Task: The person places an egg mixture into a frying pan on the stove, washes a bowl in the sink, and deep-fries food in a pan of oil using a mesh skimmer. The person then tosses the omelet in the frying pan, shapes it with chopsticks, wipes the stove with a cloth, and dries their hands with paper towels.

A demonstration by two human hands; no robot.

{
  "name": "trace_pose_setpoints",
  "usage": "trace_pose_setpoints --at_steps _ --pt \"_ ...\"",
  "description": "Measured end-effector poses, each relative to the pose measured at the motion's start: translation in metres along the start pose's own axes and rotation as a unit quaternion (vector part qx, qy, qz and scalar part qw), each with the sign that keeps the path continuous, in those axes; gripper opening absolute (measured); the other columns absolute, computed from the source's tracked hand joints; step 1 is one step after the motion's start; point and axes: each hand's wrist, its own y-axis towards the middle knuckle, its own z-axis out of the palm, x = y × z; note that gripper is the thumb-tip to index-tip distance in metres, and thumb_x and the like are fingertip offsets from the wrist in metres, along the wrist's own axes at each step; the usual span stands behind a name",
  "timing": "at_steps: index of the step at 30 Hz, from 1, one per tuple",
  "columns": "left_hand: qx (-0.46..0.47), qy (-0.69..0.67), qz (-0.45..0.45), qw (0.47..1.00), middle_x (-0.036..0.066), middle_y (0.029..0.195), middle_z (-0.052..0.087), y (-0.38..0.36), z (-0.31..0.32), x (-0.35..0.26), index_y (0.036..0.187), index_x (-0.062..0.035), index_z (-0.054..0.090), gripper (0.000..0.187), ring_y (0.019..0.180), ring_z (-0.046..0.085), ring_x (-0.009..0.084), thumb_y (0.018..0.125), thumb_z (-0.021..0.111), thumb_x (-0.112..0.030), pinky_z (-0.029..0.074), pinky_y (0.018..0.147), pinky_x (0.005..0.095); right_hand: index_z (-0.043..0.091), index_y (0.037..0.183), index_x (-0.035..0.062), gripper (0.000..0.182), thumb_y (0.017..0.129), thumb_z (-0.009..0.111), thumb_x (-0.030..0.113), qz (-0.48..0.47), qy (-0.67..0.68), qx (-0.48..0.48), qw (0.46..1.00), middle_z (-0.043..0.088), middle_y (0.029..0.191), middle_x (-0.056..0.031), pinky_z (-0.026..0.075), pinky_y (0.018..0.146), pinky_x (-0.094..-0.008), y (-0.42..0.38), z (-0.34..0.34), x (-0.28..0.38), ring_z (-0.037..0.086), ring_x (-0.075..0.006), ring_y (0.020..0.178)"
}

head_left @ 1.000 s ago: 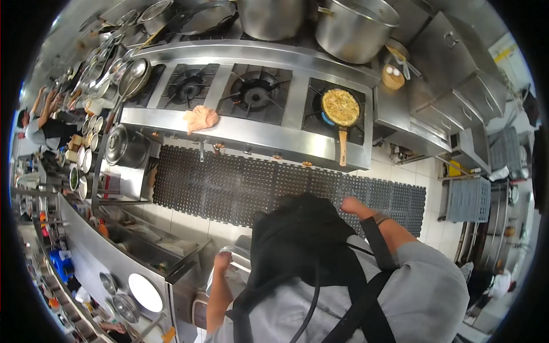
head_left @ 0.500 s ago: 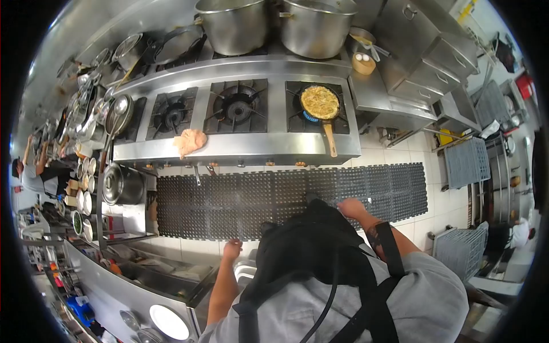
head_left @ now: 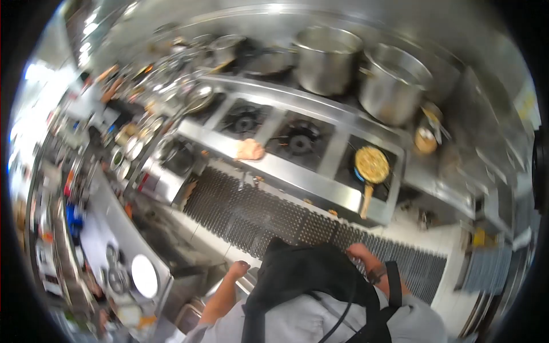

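My left hand [head_left: 239, 268] hangs beside the black apron [head_left: 311, 274], fingers curled in, with nothing visible in it. On the other side, my right hand [head_left: 358, 251] is held low over the floor mat, its fingers also curled and nothing seen in them. Neither touches the stove [head_left: 269, 168]. On its right burner sits a frying pan holding a flat, yellow-brown omelette [head_left: 372, 164]; blue flame shows at the pan's edge. The pan's wooden handle [head_left: 366, 201] points toward me, nearest my right hand. A crumpled orange-pink cloth [head_left: 250, 150] lies on the stove's front ledge.
Two tall stockpots [head_left: 327, 66] stand behind the burners. A small container with eggs [head_left: 425, 140] is at the back right. A steel counter with a white plate [head_left: 144, 276] lies to the left. A black rubber mat [head_left: 274, 220] covers the floor. Another person [head_left: 94, 100] works far left.
The view has swung left and tilted, so the stove now runs diagonally and more of the left side shows. Both hands stay low at my sides; the pan and cloth have not moved on the stove.
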Motion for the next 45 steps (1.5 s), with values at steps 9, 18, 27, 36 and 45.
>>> trace_pose_setpoints --at_steps 9,18,27,36,45 --pt "-0.028 0.104 0.029 0.994 0.02 0.111 0.068 -0.062 0.085 -0.04 0.104 -0.0047 0.072 0.041 0.103 0.064 0.0398 0.089 0.052 -0.037 0.049 0.093 0.0469 0.072 0.094 0.0079 0.021 0.085 0.056 0.019 -0.231 -0.141 0.159 0.95 0.069 0.089 -0.0139 0.052 0.067 -0.0404 0.04 -0.036 -0.038 0.068 -0.0255 0.083" --pt "-0.113 -0.063 -0.172 0.977 0.018 0.104 0.07 -0.142 0.137 0.011 0.107 -0.0093 0.072 0.039 0.102 0.065 0.0366 0.09 0.054 -0.039 0.051 0.088 0.0462 0.07 0.097 0.0082 0.021 0.092 0.052 0.018 -0.384 -0.317 0.307 0.811 0.067 0.086 -0.0069 0.051 0.061 -0.0335 0.123 -0.083 0.033 0.066 -0.0169 0.08" --pt "-0.271 -0.353 -0.235 0.864 0.016 0.084 0.071 -0.11 0.078 0.038 0.082 -0.003 0.068 0.036 0.082 0.067 0.0381 0.092 0.056 -0.036 0.052 0.075 0.0459 0.07 0.102 0.006 0.022 0.091 0.059 0.021 -0.072 0.019 0.197 0.978 0.067 0.09 -0.0052 0.054 0.06 -0.0347 0.212 -0.101 0.169 0.067 -0.0184 0.078" --pt "-0.379 -0.272 0.011 0.885 0.017 0.1 0.07 -0.047 -0.188 0.03 0.105 -0.0039 0.07 0.025 0.093 0.068 0.0331 0.091 0.062 -0.023 0.053 0.083 0.0393 0.065 0.082 0.0055 0.012 0.089 0.058 0.014 0.004 0.077 0.112 0.991 0.063 0.074 -0.0046 0.047 0.051 -0.0292 0.21 -0.13 0.374 0.06 -0.0153 0.062" --pt "-0.23 -0.203 -0.103 0.946 0.02 0.105 0.07 0.026 -0.269 0.1 0.113 -0.005 0.069 0.039 0.099 0.067 0.0347 0.09 0.064 -0.036 0.052 0.087 0.0411 0.067 0.08 0.0024 0.019 0.086 0.057 0.017 -0.007 0.012 0.186 0.982 0.062 0.067 -0.0047 0.052 0.053 -0.0359 0.299 -0.128 0.489 0.062 -0.0153 0.059"
